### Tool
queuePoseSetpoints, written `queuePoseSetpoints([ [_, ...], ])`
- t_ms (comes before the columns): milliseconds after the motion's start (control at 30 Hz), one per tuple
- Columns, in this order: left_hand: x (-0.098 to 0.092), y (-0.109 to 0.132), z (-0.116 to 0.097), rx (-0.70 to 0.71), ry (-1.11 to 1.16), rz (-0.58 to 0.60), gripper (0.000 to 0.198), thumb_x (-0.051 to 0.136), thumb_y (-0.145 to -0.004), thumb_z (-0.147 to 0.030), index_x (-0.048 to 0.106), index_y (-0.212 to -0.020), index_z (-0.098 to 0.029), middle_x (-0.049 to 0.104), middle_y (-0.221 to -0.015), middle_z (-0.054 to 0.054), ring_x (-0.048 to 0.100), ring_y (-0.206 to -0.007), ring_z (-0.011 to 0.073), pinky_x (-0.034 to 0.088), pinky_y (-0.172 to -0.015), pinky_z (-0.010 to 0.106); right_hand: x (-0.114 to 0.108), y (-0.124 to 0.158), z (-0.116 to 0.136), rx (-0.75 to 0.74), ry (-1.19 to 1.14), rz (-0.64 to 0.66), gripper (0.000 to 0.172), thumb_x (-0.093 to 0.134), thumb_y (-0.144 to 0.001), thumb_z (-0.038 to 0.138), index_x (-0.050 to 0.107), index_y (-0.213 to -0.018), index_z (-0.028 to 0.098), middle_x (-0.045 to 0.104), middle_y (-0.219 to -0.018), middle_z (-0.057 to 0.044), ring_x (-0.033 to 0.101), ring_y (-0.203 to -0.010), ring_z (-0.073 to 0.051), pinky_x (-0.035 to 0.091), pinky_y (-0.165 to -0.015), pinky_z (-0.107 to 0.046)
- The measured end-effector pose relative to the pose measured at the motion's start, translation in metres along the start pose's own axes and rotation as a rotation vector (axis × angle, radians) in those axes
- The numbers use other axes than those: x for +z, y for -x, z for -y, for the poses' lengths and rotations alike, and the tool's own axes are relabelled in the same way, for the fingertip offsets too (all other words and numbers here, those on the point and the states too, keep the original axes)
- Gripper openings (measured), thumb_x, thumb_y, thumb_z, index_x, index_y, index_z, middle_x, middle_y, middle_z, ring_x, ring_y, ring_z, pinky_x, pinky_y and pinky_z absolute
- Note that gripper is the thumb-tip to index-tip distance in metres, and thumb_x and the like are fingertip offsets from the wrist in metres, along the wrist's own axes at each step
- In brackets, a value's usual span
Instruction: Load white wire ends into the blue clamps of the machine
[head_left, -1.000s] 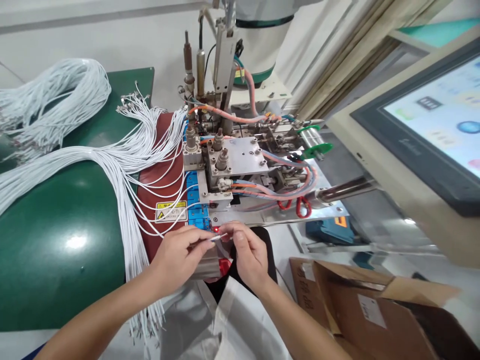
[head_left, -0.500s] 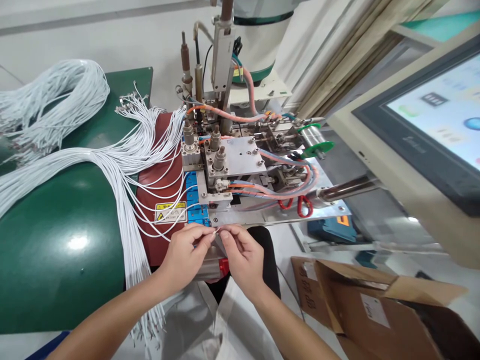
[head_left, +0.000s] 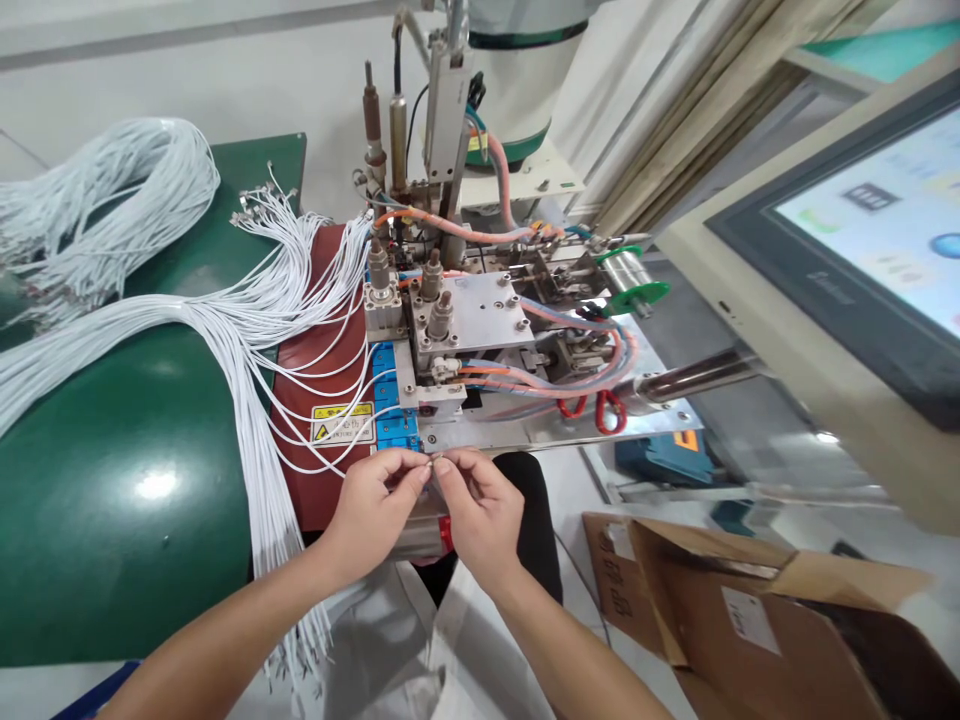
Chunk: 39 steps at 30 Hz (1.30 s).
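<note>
At the machine's front edge, my left hand (head_left: pixel 377 505) pinches the end of a white cable (head_left: pixel 319 470) between thumb and forefinger. My right hand (head_left: pixel 480 510) is closed in a pinch at the same cable end, its fingertips touching those of the left. The small tip between them is mostly covered by the fingers. Just beyond the hands is a blue slotted holder (head_left: pixel 390 400) with several white cables lying across it, leading into the metal machine (head_left: pixel 472 315). These cables come from a large white bundle (head_left: pixel 217 345) on the left.
A green table (head_left: pixel 112 520) on the left carries a coiled cable bundle (head_left: pixel 142 190). Beside the holder lies a dark red surface (head_left: pixel 300 490) with a warning label (head_left: pixel 343 424). A solder wire spool (head_left: pixel 630 278), a touch screen (head_left: pixel 892 210) and an open cardboard box (head_left: pixel 787 640) are on the right.
My right fingertips have moved slightly left, closing against the left ones and covering the cable tip. At the machine's back, an upright brass-coloured cylinder has risen.
</note>
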<state>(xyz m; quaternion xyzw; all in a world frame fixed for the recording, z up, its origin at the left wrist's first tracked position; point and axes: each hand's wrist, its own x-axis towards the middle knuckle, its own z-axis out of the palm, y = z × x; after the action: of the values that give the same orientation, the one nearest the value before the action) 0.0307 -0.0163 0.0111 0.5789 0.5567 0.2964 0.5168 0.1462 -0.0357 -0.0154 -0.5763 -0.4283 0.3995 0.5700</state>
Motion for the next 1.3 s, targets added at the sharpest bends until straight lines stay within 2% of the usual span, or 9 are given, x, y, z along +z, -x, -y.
queuePoseSetpoints([
  [167, 0.007, 0.004, 0.004, -0.026, 0.071, -0.101, 0.015, 0.052, -0.08, -0.027, 0.06, -0.077, -0.015, 0.063, -0.074, 0.001, 0.056, -0.068, 0.0122, 0.045, -0.066, 0.022, 0.008, 0.001, -0.001, 0.026, -0.054, -0.042, 0.011, 0.055, -0.077, 0.022, 0.058, -0.068, 0.017, 0.056, -0.064, 0.0, 0.054, -0.06, -0.012, 0.046, -0.057, -0.025],
  [367, 0.009, 0.007, 0.005, -0.035, 0.101, -0.132, 0.016, 0.05, -0.081, -0.027, 0.059, -0.078, -0.015, 0.062, -0.075, 0.002, 0.056, -0.07, 0.013, 0.046, -0.068, 0.024, 0.008, 0.0, -0.005, -0.134, 0.051, -0.056, 0.009, 0.056, -0.075, 0.019, 0.058, -0.067, 0.018, 0.058, -0.065, -0.001, 0.055, -0.063, -0.014, 0.046, -0.062, -0.029],
  [633, 0.008, 0.006, 0.005, -0.029, 0.135, -0.156, 0.015, 0.052, -0.08, -0.028, 0.058, -0.078, -0.014, 0.062, -0.074, 0.001, 0.057, -0.07, 0.0122, 0.047, -0.068, 0.023, 0.01, -0.006, 0.007, 0.116, -0.144, 0.005, 0.012, 0.057, -0.072, 0.02, 0.056, -0.061, 0.017, 0.057, -0.058, 0.001, 0.053, -0.053, -0.011, 0.046, -0.051, -0.024],
  [700, 0.007, 0.006, 0.005, -0.02, 0.124, -0.168, 0.015, 0.052, -0.08, -0.028, 0.058, -0.077, -0.014, 0.062, -0.073, 0.001, 0.057, -0.069, 0.0118, 0.047, -0.067, 0.023, 0.01, -0.006, 0.005, 0.065, -0.105, 0.004, 0.012, 0.057, -0.073, 0.019, 0.056, -0.061, 0.017, 0.057, -0.058, 0.001, 0.053, -0.053, -0.011, 0.046, -0.052, -0.025],
  [800, 0.006, 0.005, 0.006, -0.013, 0.1, -0.162, 0.015, 0.051, -0.08, -0.027, 0.059, -0.077, -0.015, 0.063, -0.074, 0.001, 0.058, -0.07, 0.0117, 0.047, -0.068, 0.022, 0.006, -0.009, 0.003, -0.184, 0.079, 0.009, 0.01, 0.056, -0.073, 0.015, 0.057, -0.064, 0.018, 0.059, -0.062, -0.001, 0.055, -0.058, -0.013, 0.046, -0.057, -0.027],
  [933, 0.003, 0.004, 0.007, 0.013, 0.029, -0.135, 0.014, 0.051, -0.08, -0.025, 0.061, -0.08, -0.015, 0.065, -0.076, 0.002, 0.06, -0.07, 0.0128, 0.048, -0.067, 0.023, -0.003, -0.016, 0.004, -0.427, 0.263, 0.135, 0.01, 0.055, -0.073, 0.012, 0.057, -0.066, 0.018, 0.06, -0.062, -0.002, 0.055, -0.06, -0.014, 0.045, -0.061, -0.029],
  [1100, -0.007, 0.003, 0.005, 0.148, -0.214, -0.099, 0.014, 0.051, -0.079, -0.02, 0.064, -0.077, -0.017, 0.067, -0.073, 0.002, 0.059, -0.065, 0.0125, 0.046, -0.065, 0.023, -0.017, -0.028, 0.016, -0.401, 0.399, 0.318, 0.01, 0.052, -0.075, 0.015, 0.055, -0.067, 0.019, 0.058, -0.062, -0.001, 0.053, -0.059, -0.013, 0.043, -0.058, -0.026],
  [1233, -0.017, 0.001, -0.002, 0.231, -0.345, 0.111, 0.017, 0.05, -0.077, -0.014, 0.066, -0.073, -0.019, 0.066, -0.069, 0.0, 0.056, -0.063, 0.0118, 0.044, -0.062, 0.022, -0.026, -0.035, 0.024, -0.374, 0.477, 0.581, 0.01, 0.052, -0.071, 0.013, 0.056, -0.065, 0.019, 0.055, -0.059, 0.001, 0.05, -0.058, -0.012, 0.04, -0.055, -0.024],
  [1300, -0.018, 0.0, -0.004, 0.194, -0.327, 0.157, 0.017, 0.05, -0.076, -0.015, 0.065, -0.07, -0.019, 0.064, -0.065, -0.001, 0.055, -0.06, 0.0113, 0.043, -0.058, 0.021, -0.025, -0.033, 0.023, -0.322, 0.433, 0.583, 0.01, 0.053, -0.071, 0.014, 0.056, -0.063, 0.019, 0.054, -0.058, 0.001, 0.049, -0.057, -0.012, 0.039, -0.054, -0.023],
])
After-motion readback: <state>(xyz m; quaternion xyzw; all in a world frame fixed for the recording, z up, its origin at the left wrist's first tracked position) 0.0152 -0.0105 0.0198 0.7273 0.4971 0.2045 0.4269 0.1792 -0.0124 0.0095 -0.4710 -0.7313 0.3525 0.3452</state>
